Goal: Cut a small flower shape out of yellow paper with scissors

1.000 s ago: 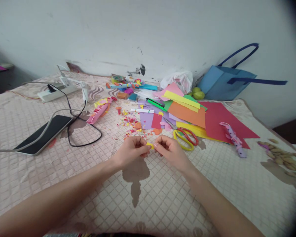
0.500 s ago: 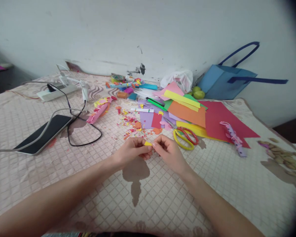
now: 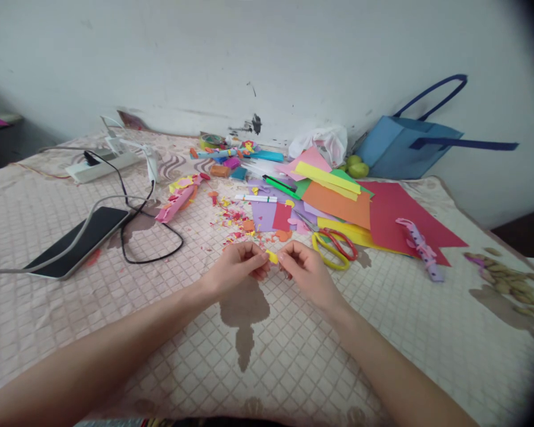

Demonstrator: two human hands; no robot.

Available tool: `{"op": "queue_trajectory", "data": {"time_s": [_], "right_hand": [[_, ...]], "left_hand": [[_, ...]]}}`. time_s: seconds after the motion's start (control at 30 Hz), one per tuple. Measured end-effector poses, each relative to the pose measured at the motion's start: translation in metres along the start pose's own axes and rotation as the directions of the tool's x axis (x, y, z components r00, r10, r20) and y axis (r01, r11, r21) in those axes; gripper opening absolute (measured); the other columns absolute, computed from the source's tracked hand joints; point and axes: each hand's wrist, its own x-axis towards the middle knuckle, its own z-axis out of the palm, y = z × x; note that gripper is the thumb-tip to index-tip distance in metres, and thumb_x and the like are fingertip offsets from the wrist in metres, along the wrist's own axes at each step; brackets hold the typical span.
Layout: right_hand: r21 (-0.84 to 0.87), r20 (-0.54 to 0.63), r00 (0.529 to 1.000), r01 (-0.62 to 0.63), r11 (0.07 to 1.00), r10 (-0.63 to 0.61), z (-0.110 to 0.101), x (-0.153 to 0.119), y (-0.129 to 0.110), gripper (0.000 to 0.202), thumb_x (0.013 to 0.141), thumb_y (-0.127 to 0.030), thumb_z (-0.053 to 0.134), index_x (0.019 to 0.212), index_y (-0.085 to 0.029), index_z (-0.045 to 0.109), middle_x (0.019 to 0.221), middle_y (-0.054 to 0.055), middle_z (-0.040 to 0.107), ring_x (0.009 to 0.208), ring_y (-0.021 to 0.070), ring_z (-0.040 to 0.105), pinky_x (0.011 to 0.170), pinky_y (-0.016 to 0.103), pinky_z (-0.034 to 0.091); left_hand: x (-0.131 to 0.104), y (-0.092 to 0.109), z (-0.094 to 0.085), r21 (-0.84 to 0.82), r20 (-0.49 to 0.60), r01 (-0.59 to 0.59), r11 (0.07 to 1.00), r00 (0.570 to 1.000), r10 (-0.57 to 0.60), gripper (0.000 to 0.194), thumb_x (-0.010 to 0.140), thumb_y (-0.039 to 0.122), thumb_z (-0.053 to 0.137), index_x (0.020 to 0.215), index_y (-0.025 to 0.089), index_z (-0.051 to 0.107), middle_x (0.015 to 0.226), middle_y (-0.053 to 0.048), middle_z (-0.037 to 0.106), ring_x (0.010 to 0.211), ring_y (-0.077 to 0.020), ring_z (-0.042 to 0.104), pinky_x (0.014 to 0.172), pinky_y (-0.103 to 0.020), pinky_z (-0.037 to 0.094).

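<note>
Two hands: both over the near middle of the cloth-covered counter (image 3: 293,356), fingertips facing each other.
Left hand (image 3: 237,267): its grip is pinched on a small yellow piece (image 3: 272,256), thumb over one end.
Right hand (image 3: 310,274): thumb and fingers curled at the other end; I cannot tell whether this grip is closed on the piece or only beside it.
Yellow piece: between the two sets of fingertips, on the near side of the scattered scraps (image 3: 238,222).
Scissors (image 3: 310,225): just beyond the right hand, one handle yellow and one red, blades pointing away toward the left.
Paper: an orange sheet (image 3: 340,207) among other colours, with a large red sheet (image 3: 396,219) to its right.
Spotted roll (image 3: 422,249): pink and lilac, lying partly over the red sheet's near edge.
Pink roll (image 3: 178,204): left of the scraps, well apart from the hands.
Dark flat device (image 3: 82,237): far left, a grey cable (image 3: 82,232) across it.
Blue bag (image 3: 404,151): against the wall, back right.
</note>
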Motion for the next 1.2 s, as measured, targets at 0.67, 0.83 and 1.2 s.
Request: {"op": "queue_trajectory", "data": {"time_s": [0.67, 0.83, 1.2], "right_hand": [[0.058, 0.138, 0.99, -0.024, 0.998, 0.016, -0.0017, 0.0026, 0.0072, 0.023, 0.085, -0.037, 0.053, 0.072, -0.019, 0.054, 0.063, -0.003, 0.052, 0.053, 0.0096, 0.046, 0.051, 0.024, 0.038], [0.04, 0.147, 0.989, -0.027, 0.999, 0.021, -0.0031, 0.0028, 0.0075, 0.025, 0.086, -0.039, 0.051, 0.072, -0.019, 0.054, 0.064, -0.002, 0.053, 0.054, 0.0098, 0.047, 0.052, 0.025, 0.039], [0.043, 0.138, 0.989, -0.051, 0.998, 0.044, -0.0041, 0.0036, 0.0063, 0.022, 0.082, -0.039, 0.055, 0.072, -0.019, 0.053, 0.06, -0.003, 0.05, 0.054, 0.0102, 0.046, 0.051, 0.025, 0.037]], "left_hand": [[0.0004, 0.0007, -0.0002, 0.066, -0.042, 0.004, 0.998, 0.999, -0.002, 0.027, 0.075, 0.038, 0.063, 0.072, 0.012, 0.056, 0.066, -0.002, 0.063, 0.059, -0.01, 0.059, 0.06, -0.024, 0.048], [0.0024, -0.0005, -0.0013, 0.064, -0.042, 0.016, 0.998, 0.999, -0.013, 0.029, 0.075, 0.041, 0.063, 0.072, 0.013, 0.056, 0.065, -0.002, 0.063, 0.058, -0.0098, 0.058, 0.06, -0.024, 0.048], [0.0035, -0.003, -0.0013, 0.069, -0.055, 0.036, 0.997, 0.998, -0.033, 0.033, 0.079, 0.044, 0.057, 0.071, 0.012, 0.056, 0.065, -0.003, 0.063, 0.058, -0.0101, 0.059, 0.061, -0.024, 0.049]]}}
